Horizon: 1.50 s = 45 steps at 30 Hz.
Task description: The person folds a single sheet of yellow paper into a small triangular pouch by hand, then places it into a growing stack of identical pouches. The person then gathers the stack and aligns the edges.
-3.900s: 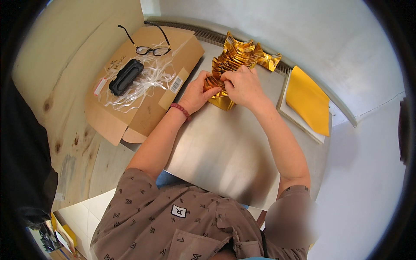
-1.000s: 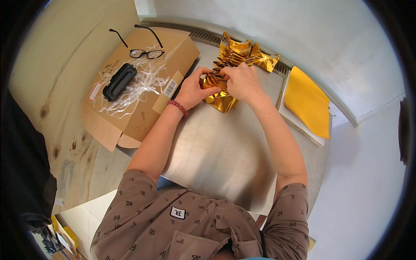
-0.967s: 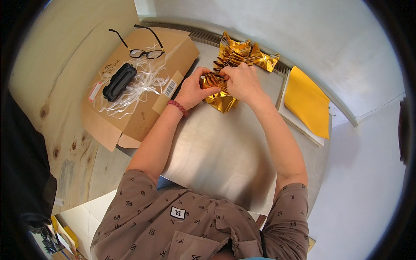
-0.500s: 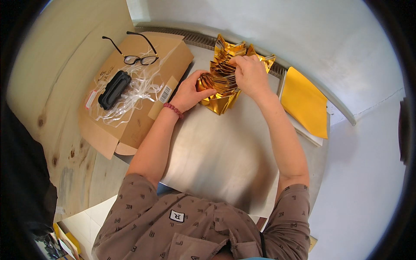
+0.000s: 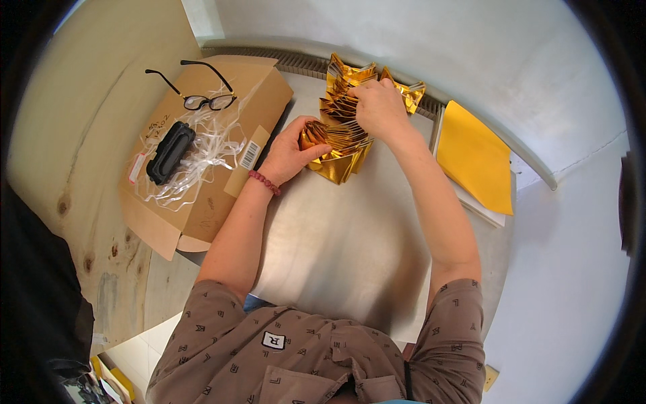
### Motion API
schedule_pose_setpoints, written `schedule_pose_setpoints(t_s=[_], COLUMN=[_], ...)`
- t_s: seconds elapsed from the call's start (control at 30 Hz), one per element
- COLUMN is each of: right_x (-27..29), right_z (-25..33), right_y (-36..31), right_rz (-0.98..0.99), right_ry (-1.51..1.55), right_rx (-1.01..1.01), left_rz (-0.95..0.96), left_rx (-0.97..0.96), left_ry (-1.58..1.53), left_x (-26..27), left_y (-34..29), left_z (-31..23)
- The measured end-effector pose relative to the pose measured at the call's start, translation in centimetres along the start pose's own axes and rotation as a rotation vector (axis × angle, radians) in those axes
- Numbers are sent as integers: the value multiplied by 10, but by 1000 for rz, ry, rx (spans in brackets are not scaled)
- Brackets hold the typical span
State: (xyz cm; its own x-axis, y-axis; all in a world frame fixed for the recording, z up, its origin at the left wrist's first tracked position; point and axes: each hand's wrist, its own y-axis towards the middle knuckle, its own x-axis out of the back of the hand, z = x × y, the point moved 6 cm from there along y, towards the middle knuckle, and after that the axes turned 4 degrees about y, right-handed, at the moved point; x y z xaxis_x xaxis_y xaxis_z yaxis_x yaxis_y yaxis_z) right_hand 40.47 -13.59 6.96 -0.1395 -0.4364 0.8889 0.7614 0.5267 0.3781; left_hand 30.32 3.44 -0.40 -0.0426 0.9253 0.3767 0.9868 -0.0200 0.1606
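Observation:
A bundle of folded gold foil papers [image 5: 342, 167], nested in many thin layers, stands at the far side of the metal tabletop [image 5: 330, 249]. My left hand [image 5: 291, 149], with a red bead bracelet at its wrist, is closed around the left end of this near bundle, thumb along its front. At its right end, my right hand [image 5: 380, 111] has its fingers bent down among the folds. Just behind lies another row of gold foil folds [image 5: 340, 73], and more gold foil [image 5: 412, 94] shows beyond my right hand. The right fingertips are partly hidden by the hand.
On the left, a cardboard box [image 5: 222, 195] carries black-framed glasses [image 5: 208, 102], a black plastic case [image 5: 170, 153] and tangled white plastic strips [image 5: 214, 158]. A yellow sheet [image 5: 474, 158] lies over white paper on the right. A curved wall [image 5: 471, 47] bounds the far side.
The near foil bundle has drawn slightly toward me, and a gap shows between it and the row behind. My right hand has shifted a little left. The whole view has shifted slightly.

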Motion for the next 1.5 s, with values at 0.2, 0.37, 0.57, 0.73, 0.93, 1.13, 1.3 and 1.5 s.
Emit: schedule_pose_setpoints(t_s=[0.2, 0.37, 0.57, 0.73, 0.93, 1.13, 1.3, 1.5], right_x=[-2, -4, -3, 0, 1, -3, -5, -4], right_z=[8, 9, 12, 17, 19, 22, 27, 29], right_y=[4, 4, 1, -3, -5, -5, -9, -17], right_rz=[49, 55, 34, 53, 103, 169, 260, 294], right_ry=[-37, -45, -31, -60, -48, -72, -68, -22], right_rx=[-9, -13, 2, 8, -4, -5, -16, -14], left_rz=[1, -1, 6, 5, 2, -3, -30, -86], left_rx=[18, 14, 4, -9, 8, 1, -40, -71], left_ry=[8, 25, -9, -6, -27, -54, -3, 61], left_x=[0, 0, -1, -1, -2, -3, -2, 0], left_y=[0, -1, 0, -1, -1, -2, -1, -2], left_z=[1, 1, 2, -4, -3, 0, -1, -4])
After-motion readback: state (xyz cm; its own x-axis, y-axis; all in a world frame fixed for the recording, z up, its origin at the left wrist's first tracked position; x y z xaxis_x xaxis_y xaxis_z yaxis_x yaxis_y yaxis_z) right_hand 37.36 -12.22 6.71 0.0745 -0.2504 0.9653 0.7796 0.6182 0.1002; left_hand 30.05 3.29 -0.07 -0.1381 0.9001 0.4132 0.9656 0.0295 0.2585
